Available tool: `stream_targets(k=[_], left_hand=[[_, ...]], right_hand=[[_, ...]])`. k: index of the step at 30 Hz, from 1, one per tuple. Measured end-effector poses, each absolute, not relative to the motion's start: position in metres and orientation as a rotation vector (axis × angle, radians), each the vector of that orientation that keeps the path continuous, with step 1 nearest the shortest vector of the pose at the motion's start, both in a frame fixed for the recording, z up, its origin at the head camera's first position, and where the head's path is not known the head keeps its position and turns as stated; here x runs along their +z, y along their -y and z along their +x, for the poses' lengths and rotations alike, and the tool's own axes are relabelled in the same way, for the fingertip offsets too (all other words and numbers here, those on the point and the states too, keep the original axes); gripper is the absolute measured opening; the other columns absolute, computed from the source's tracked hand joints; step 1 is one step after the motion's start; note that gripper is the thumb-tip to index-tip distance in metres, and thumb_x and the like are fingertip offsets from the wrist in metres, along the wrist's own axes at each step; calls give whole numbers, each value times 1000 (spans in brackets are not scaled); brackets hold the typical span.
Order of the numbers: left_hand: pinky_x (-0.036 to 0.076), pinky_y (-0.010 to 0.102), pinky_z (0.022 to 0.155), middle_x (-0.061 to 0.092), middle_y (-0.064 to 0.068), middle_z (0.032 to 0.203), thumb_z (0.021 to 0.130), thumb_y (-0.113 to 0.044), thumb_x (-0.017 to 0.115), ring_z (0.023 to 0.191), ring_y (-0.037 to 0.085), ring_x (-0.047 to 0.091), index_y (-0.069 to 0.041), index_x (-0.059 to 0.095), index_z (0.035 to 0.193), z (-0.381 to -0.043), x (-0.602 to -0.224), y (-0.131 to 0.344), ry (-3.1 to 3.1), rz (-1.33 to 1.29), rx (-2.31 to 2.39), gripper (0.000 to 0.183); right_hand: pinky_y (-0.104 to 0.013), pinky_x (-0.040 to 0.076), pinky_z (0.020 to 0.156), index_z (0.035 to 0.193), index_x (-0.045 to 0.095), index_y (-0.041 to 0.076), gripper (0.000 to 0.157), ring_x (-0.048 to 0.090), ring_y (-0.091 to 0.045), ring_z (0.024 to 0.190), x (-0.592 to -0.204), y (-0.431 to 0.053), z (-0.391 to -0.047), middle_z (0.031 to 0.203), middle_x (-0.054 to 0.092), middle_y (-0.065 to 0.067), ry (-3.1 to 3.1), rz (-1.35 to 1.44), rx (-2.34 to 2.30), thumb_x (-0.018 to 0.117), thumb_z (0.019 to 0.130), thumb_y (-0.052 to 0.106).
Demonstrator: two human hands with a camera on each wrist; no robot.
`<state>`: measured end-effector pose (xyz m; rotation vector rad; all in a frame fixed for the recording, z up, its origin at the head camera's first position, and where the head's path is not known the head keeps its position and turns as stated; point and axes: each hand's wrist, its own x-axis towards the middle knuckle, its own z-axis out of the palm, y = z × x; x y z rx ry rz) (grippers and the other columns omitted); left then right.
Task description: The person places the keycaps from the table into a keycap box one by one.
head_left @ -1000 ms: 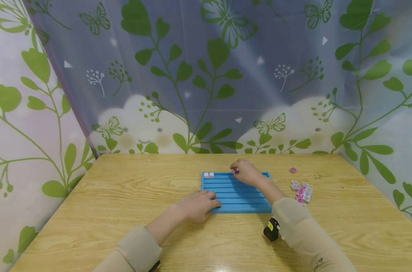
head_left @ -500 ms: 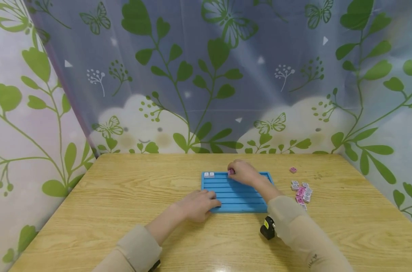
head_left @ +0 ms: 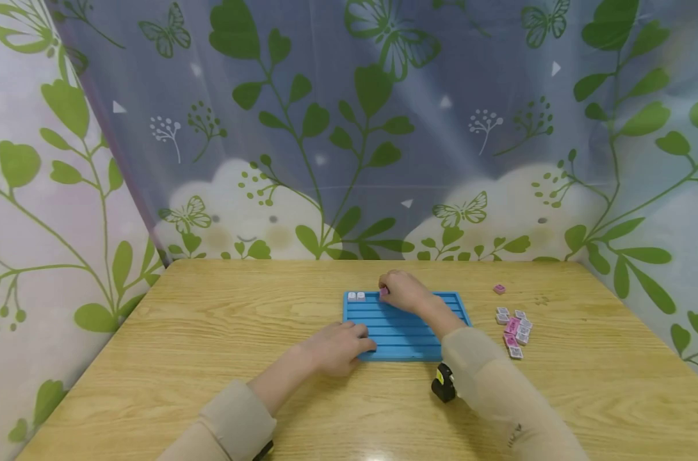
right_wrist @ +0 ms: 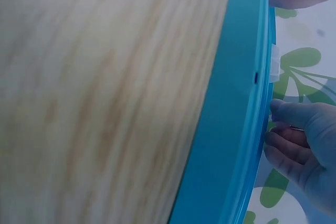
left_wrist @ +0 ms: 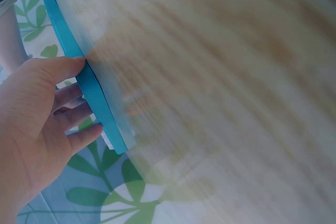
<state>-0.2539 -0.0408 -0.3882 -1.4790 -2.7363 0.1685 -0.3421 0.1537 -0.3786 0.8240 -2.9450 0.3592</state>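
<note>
A blue ridged tray (head_left: 406,351) lies on the table, crossed by several long slots. Two small white tiles (head_left: 356,296) sit side by side in its far left corner. Just right of them, my right hand (head_left: 408,292) pinches a small pink tile (head_left: 384,291) over the farthest slot. In the right wrist view the thumb and fingers of the right hand (right_wrist: 307,140) are close to the tray's rim, and the tile is mostly hidden. My left hand (head_left: 336,349) rests at the near left corner; in the left wrist view its thumb (left_wrist: 71,68) touches the tray's front edge.
Right of the tray lies a loose cluster of white and pink tiles (head_left: 515,328). One pink tile (head_left: 499,289) lies apart, farther back. The wooden table (head_left: 222,307) ends at a leaf-patterned curtain (head_left: 303,147).
My right hand has slid left along the tray's far slot with the pink tile, closer to the two white tiles. My left hand stays at the tray's corner.
</note>
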Motion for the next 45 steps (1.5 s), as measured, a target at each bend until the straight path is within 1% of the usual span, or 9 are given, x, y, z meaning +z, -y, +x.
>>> stream_targets(k=[4,8,15,19,26,32,40,45], left_hand=[[45,31,85,54,0,110,90,-20,60,98,15,51,-20,58,123,-254,-389,40,2732,-1486,166,33],[44,31,87,54,0,111,90,-20,60,100,16,51,-20,58,123,-254,-389,40,2740,-1487,155,33],[44,30,85,53,0,109,90,-21,60,97,15,50,-20,58,123,-254,-388,41,2740,-1482,160,33],[45,29,84,54,0,108,90,-21,60,96,14,51,-20,59,123,-253,-387,41,2732,-1488,164,33],[44,30,86,54,0,110,90,-21,61,98,15,51,-19,58,124,-252,-387,41,2743,-1485,159,34],[44,30,87,53,0,110,90,-22,60,99,15,50,-20,58,124,-253,-387,41,2754,-1475,163,34],[44,30,85,53,0,110,90,-22,61,98,14,50,-20,58,123,-253,-387,41,2752,-1471,175,34],[45,30,83,54,-1,107,90,-21,61,96,14,51,-20,59,123,-253,-387,40,2738,-1473,182,33]], right_hand=[[-31,42,64,89,62,2,6,48,-18,72,-380,-152,-343,84,59,-8,2952,800,396,63,87,7],[-32,45,66,89,63,1,5,51,-19,75,-381,-151,-345,85,59,-10,2951,797,399,63,86,5],[-30,42,62,83,62,5,6,49,-18,70,-381,-149,-347,78,56,-4,2975,787,382,66,85,9],[-31,43,63,83,62,6,8,49,-17,70,-381,-148,-346,78,55,-3,2980,782,363,67,85,12],[-32,44,64,85,64,4,7,50,-18,72,-381,-148,-347,80,57,-6,2965,802,362,67,84,10],[-31,44,64,87,66,2,5,50,-19,74,-382,-147,-350,83,59,-8,2955,828,367,63,85,6],[-31,44,65,88,69,0,10,51,-19,75,-380,-148,-347,86,63,-10,2956,854,383,60,87,4],[-31,44,66,88,69,1,10,52,-19,76,-380,-149,-346,86,62,-9,2947,879,366,59,88,4]])
